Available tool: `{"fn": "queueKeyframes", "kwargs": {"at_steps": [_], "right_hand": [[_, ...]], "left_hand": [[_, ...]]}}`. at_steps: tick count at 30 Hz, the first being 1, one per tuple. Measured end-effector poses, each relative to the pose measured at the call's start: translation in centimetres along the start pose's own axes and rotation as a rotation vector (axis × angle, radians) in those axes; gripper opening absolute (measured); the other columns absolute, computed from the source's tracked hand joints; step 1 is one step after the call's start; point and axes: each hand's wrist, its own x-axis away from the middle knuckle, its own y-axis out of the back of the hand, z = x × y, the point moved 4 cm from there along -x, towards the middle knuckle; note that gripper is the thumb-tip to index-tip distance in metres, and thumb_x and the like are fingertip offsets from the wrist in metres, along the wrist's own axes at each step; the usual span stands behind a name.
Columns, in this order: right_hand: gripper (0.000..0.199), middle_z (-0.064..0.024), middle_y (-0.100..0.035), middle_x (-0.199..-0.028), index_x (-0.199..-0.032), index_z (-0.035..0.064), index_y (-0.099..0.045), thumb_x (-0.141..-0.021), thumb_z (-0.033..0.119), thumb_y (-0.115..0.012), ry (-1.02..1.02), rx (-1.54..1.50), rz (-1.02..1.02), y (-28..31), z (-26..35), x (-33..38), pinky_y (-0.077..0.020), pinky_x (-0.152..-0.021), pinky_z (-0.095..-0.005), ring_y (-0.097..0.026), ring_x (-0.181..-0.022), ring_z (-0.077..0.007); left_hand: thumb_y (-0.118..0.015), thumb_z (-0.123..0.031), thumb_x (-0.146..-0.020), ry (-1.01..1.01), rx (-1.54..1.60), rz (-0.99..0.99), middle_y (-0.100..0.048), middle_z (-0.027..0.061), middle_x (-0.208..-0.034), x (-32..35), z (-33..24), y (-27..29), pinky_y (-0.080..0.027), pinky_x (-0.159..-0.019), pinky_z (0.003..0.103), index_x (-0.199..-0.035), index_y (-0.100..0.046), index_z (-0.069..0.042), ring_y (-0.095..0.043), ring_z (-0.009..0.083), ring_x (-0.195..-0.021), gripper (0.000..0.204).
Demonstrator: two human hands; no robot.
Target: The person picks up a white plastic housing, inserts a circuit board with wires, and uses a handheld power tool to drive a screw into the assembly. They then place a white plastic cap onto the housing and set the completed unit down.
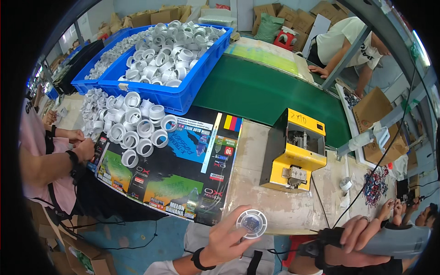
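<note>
My left hand (228,242) holds a round white ring with a clear face and a blue centre (251,223) up at the table's near edge. My right hand (362,234) is closed round a grey tube-shaped handle (398,241) at the lower right. A yellow and black tabletop machine (293,151) stands just beyond both hands. A heap of loose white plastic rings (137,126) lies on a printed cardboard sheet (178,174) to the left.
A blue crate (183,94) full of white rings stands at the back beside a green conveyor belt (261,91). One person sits at the left (50,156), another leans over the belt at the back right (348,43). Small coloured parts (373,185) lie at the right.
</note>
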Motion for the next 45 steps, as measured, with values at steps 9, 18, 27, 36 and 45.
{"fn": "queueKeyframes", "kwargs": {"at_steps": [9, 18, 27, 36, 45], "right_hand": [[0.078, -0.0070, -0.047, -0.060, -0.132, 0.0084, -0.023, -0.086, 0.066, -0.047, -0.281, 0.243, -0.106, 4.0, -2.7, 5.1, -0.0444, -0.041, -0.0303, -0.047, -0.041, -0.0173], [0.071, -0.0220, -0.056, -0.109, -0.133, 0.0043, -0.034, -0.089, 0.056, -0.053, -0.280, 0.599, -0.056, 7.5, -5.5, 4.8, -0.0436, -0.087, -0.0405, -0.057, -0.099, -0.0293], [0.044, -0.0142, -0.062, -0.116, -0.120, 0.0028, -0.056, -0.077, -0.003, -0.063, -0.493, 1.472, -0.052, 28.6, -1.4, -3.0, -0.0475, -0.085, -0.0326, -0.060, -0.100, -0.0229], [0.057, -0.0178, -0.063, -0.111, -0.118, 0.0008, -0.057, -0.063, -0.006, -0.070, -0.395, 1.574, -0.058, 22.6, 4.1, -1.2, -0.0481, -0.085, -0.0342, -0.062, -0.100, -0.0299], [0.044, -0.0088, -0.056, -0.123, -0.113, 0.0185, -0.062, -0.070, 0.010, -0.067, -0.313, 1.079, 1.135, -0.6, 4.1, 2.0, -0.0402, -0.088, -0.0442, -0.053, -0.108, -0.0307]], "left_hand": [[-0.083, -0.015, -0.057, -0.076, -0.147, 0.048, -0.058, 0.0267, -0.113, -1.4, -1.9, 1.1, -0.054, -0.067, 0.028, -0.066, -0.061, -0.003, -0.066, 0.0282, -0.081, 0.027], [-0.073, 0.001, -0.065, 0.468, -0.146, -0.219, -0.053, 0.0158, -0.108, 1.0, 8.0, 2.2, -0.042, -0.090, 0.035, -0.110, -0.048, 0.000, -0.054, 0.0288, -0.100, 0.052], [-0.073, -0.007, -0.071, 0.410, -1.125, -0.238, -0.031, 0.0238, -0.140, -0.7, 11.4, 8.8, -0.026, -0.104, 0.048, -0.135, -0.033, 0.005, -0.031, 0.0417, -0.129, 0.076], [-0.069, -0.011, -0.077, 0.049, -0.314, -0.134, -0.050, 0.0227, -0.119, 1.7, 2.7, 0.9, -0.038, -0.094, 0.045, -0.115, -0.050, 0.005, -0.048, 0.0384, -0.108, 0.045], [-0.072, -0.033, -0.080, 0.673, 1.339, 0.616, -0.050, 0.0166, -0.127, 0.9, -3.5, -9.1, -0.042, -0.089, 0.035, -0.130, -0.043, 0.002, -0.052, 0.0255, -0.110, 0.068]]}}
